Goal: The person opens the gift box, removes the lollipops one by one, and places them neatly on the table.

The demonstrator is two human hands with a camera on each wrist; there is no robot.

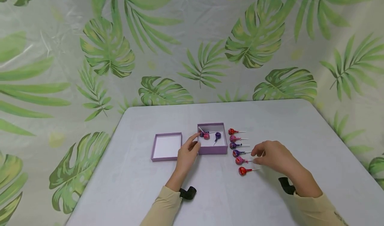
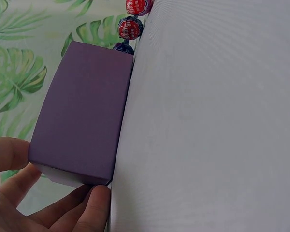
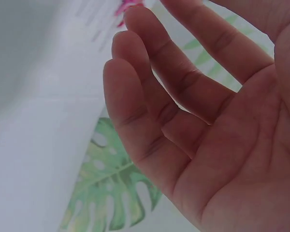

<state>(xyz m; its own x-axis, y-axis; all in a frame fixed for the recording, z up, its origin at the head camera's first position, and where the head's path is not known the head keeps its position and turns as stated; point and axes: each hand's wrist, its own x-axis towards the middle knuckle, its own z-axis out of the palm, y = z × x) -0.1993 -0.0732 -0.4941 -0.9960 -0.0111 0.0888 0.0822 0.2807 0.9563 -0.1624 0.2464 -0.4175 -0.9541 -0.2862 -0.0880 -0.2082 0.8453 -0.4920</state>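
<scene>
My left hand (image 1: 187, 154) holds the left end of an open purple box (image 1: 213, 150), its bent fingers at the rim and side wall. In the left wrist view the box's purple side (image 2: 82, 111) is close to the fingers. Inside lie several wrapped lollipops, among them a purple lollipop (image 1: 218, 135) and a pink lollipop (image 1: 206, 136). My right hand (image 1: 276, 156), fingers loosely bent with a gap between thumb and index finger, is beside the stick of another pink lollipop (image 1: 239, 160) in the row on the table. The right wrist view shows nothing in the palm (image 3: 237, 159).
A shallow purple-edged lid (image 1: 166, 146) lies left of the box, white inside up. The row to the right of the box also has a red lollipop (image 1: 242, 171) nearest me and others behind, sticks pointing right. A white table (image 1: 225, 199) meets a leaf-patterned curtain (image 1: 204, 36).
</scene>
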